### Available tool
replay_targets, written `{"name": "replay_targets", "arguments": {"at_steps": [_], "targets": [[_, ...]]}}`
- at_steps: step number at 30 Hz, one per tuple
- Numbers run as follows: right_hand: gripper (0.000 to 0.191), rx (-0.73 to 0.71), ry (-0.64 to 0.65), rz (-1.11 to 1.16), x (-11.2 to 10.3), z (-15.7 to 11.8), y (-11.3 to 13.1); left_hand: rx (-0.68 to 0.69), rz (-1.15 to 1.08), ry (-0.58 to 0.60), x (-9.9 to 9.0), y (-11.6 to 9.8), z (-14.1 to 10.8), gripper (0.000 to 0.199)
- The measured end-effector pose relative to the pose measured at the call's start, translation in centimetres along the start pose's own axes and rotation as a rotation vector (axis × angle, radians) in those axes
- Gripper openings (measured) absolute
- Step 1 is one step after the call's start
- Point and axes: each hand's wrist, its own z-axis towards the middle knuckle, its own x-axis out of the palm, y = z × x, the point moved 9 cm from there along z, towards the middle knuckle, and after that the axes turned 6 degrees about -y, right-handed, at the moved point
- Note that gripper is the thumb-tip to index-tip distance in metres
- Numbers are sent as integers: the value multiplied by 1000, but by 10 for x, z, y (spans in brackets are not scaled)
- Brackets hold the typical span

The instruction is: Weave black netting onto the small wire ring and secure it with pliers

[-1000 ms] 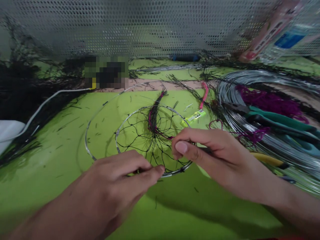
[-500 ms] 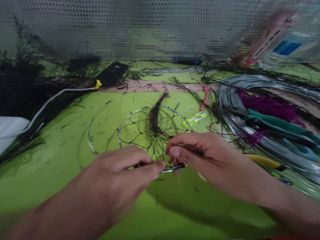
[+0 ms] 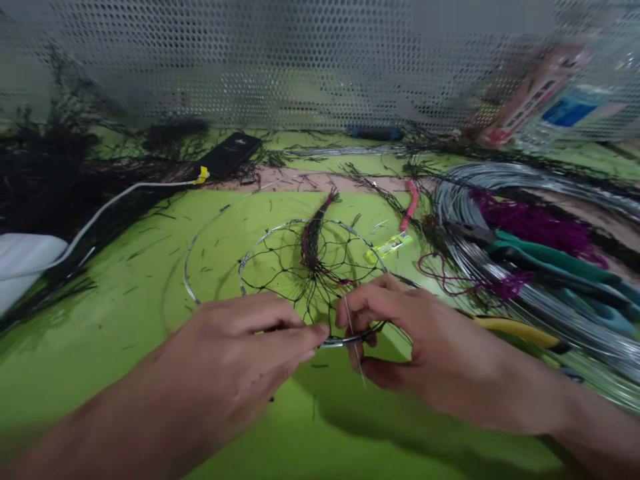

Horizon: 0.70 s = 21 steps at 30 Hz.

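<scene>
A ring of silvery wire [image 3: 265, 231] carries a black knotted net [image 3: 280, 268] across its middle. The net's strands gather into a dark bundle [image 3: 311, 240] with a magenta thread. My left hand [image 3: 250, 353] pinches the near rim of the ring between thumb and fingers; some of those fingers are hidden underneath. At the right part of the near rim is my right hand [image 3: 400, 327], thumb and forefinger apart, some fingertips behind the rim. A thin straight piece of wire [image 3: 359, 360] crosses the rim beside its fingers.
To the right lie a wire coil [image 3: 460, 193], purple yarn [image 3: 540, 220], green-handled pliers [image 3: 555, 253] and a yellow handle [image 3: 520, 330]. A lighter [image 3: 390, 247] sits beyond the ring. A black phone-like device [image 3: 230, 153], white cable [image 3: 135, 187] and black netting [image 3: 40, 180] are left. Perforated metal [image 3: 280, 60] stands behind.
My right thumb has come away from the forefinger and dropped below the rim, parting from the thin wire. My left hand keeps its pinch. The whole view has shifted slightly.
</scene>
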Motion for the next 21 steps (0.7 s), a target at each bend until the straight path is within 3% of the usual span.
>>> {"name": "replay_targets", "arguments": {"at_steps": [6, 10, 11, 14, 16, 18, 21], "targets": [[27, -121, -13, 44, -5, 0, 9, 27, 42, 1, 2, 0, -2, 34], [47, -131, -39, -57, -8, 0, 7, 37, 70, 55, 4, 1, 2, 36], [48, -177, -100, -103, -13, 0, 10, 38, 79, 26, -1, 1, 4, 35], [16, -322, -424, -194, -41, -9, 27, 41, 129, -137, -22, 3, 9, 29], [43, -335, -553, -195, -54, -15, 31, 59, 180, -222, -34, 2, 10, 24], [46, -341, -469, -163, -50, -14, 32, 69, 212, -250, -39, 2, 10, 22], [18, -304, -101, -231, -18, -8, 24, 29, 201, -220, -37, 6, 11, 23]]}}
